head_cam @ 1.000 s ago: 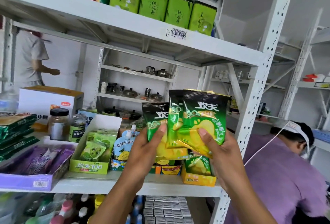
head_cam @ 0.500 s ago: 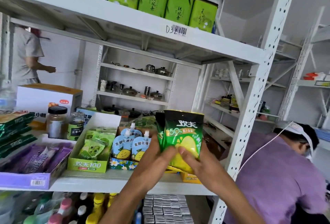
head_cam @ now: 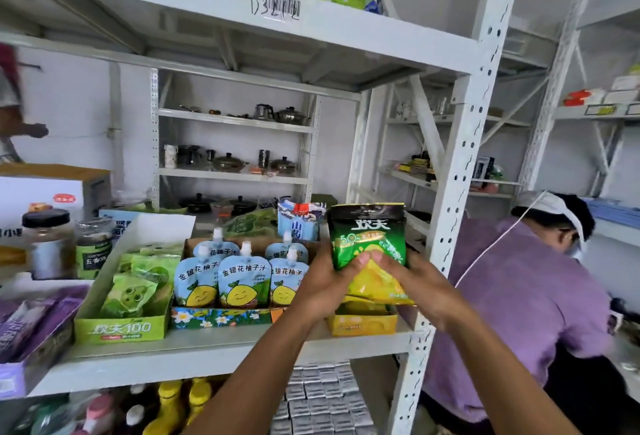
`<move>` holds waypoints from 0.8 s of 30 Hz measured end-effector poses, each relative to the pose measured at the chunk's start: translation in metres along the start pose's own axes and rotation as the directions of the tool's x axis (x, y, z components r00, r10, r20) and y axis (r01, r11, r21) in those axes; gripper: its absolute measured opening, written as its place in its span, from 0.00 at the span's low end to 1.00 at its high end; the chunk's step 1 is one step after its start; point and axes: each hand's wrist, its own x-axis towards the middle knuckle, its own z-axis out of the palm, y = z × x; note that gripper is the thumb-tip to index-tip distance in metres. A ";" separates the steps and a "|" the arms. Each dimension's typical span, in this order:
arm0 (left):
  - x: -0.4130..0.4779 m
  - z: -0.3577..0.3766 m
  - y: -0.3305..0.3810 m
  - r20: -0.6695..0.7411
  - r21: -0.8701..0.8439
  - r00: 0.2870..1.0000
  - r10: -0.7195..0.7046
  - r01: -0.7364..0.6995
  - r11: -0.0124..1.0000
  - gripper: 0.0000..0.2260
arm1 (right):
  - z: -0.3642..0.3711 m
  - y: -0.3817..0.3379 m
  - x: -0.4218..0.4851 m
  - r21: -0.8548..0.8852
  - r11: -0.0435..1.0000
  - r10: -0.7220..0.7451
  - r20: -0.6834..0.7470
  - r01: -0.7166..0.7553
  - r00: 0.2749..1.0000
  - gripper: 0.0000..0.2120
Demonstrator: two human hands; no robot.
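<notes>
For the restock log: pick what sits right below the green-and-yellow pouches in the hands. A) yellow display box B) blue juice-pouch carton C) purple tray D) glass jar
A: the left hand and right hand hold the green-and-yellow pouches just above the yellow display box.

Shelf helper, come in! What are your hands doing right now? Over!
Left hand and right hand grip green snack packets, upright. Packets just above yellow box. Juice pouches close beside the left hand.

Blue spouted pouches (head_cam: 242, 278) fill a floral box (head_cam: 221, 317).
</notes>
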 end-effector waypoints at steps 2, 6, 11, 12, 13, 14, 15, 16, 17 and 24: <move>0.025 0.013 -0.008 -0.060 0.070 0.998 0.012 -0.008 0.998 0.17 | -0.009 0.005 0.018 0.000 1.000 -0.025 -0.056 0.025 0.998 0.19; 0.038 0.030 -0.023 -0.172 0.251 0.985 0.033 0.011 0.968 0.21 | -0.020 0.035 0.048 0.046 0.999 0.014 -0.067 -0.011 0.998 0.23; -0.018 0.058 -0.052 -0.320 0.572 0.836 0.445 -0.203 0.795 0.05 | -0.021 0.071 0.067 -0.019 0.982 0.187 -0.020 -0.188 0.982 0.29; -0.026 0.062 -0.062 -0.230 0.629 0.854 0.466 -0.235 0.741 0.07 | -0.020 0.070 0.066 -0.059 0.977 0.205 -0.019 -0.206 0.978 0.32; -0.030 0.065 -0.073 -0.139 0.687 0.878 0.458 -0.248 0.683 0.10 | -0.019 0.073 0.068 -0.081 0.976 0.203 -0.004 -0.203 0.979 0.35; -0.031 0.067 -0.082 -0.068 0.739 0.904 0.422 -0.238 0.630 0.13 | -0.019 0.075 0.069 -0.103 0.973 0.209 0.003 -0.208 0.978 0.34; -0.031 0.070 -0.088 -0.021 0.781 0.927 0.373 -0.217 0.585 0.16 | -0.020 0.076 0.071 -0.133 0.970 0.211 0.033 -0.205 0.977 0.31; -0.031 0.072 -0.091 0.000 0.810 0.943 0.332 -0.195 0.553 0.18 | -0.025 0.089 0.081 -0.162 0.965 0.217 0.038 -0.209 0.975 0.31; -0.032 0.074 -0.092 0.011 0.831 0.949 0.314 -0.184 0.524 0.18 | -0.029 0.100 0.088 -0.175 0.960 0.229 0.053 -0.217 0.972 0.38; -0.031 0.074 -0.080 -0.059 0.799 0.968 0.246 -0.101 0.592 0.15 | -0.017 0.085 0.088 -0.100 0.957 0.281 0.100 -0.271 0.955 0.21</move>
